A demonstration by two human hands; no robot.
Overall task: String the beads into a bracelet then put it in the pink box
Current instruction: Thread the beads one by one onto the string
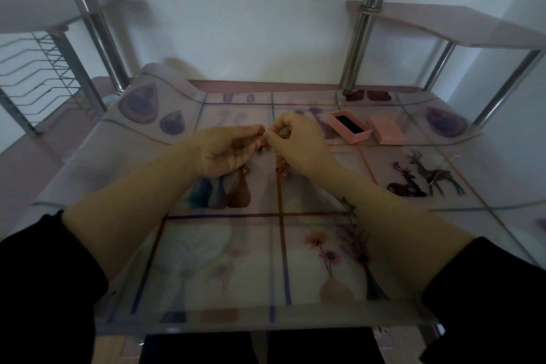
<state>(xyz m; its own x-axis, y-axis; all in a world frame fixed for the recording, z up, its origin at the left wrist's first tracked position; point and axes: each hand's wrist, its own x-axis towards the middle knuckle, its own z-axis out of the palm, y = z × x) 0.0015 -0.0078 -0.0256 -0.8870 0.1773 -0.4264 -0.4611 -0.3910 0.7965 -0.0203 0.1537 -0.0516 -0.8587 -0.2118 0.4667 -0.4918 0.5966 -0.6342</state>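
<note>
**Asker:** Starting at the far left, what was there?

**Describer:** A wire rack (44,74) stood off the table's left edge, beside chrome poles. The glass table (266,316) lay over a mat printed with vases, flowers and deer.

**Asker:** And the hands?

**Describer:** Both reached in from black sleeves and met above the middle of the table. The left hand (227,151) was palm up, its fingers nearly straight and drawn together, with the tips touching the other hand's tips. I could not tell whether it held anything.

**Asker:** Where were the beads?

**Describer:** A few strung beads (263,147), copper-coloured, hung just under the meeting fingertips. The cord itself was too fine to see. Several loose beads (280,167) lay on the glass below the hands, with one more under the left palm.

**Asker:** The right hand?

**Describer:** The right hand (298,142) was curled, its thumb and forefinger pinched tight. It probably held the strand that carried those hanging beads.

**Asker:** And the box?

**Describer:** The pink box (350,127) sat open near the right hand, towards the back of the table, and showed a dark lining. Its lid (387,129) lay just beside it on the right.
</note>
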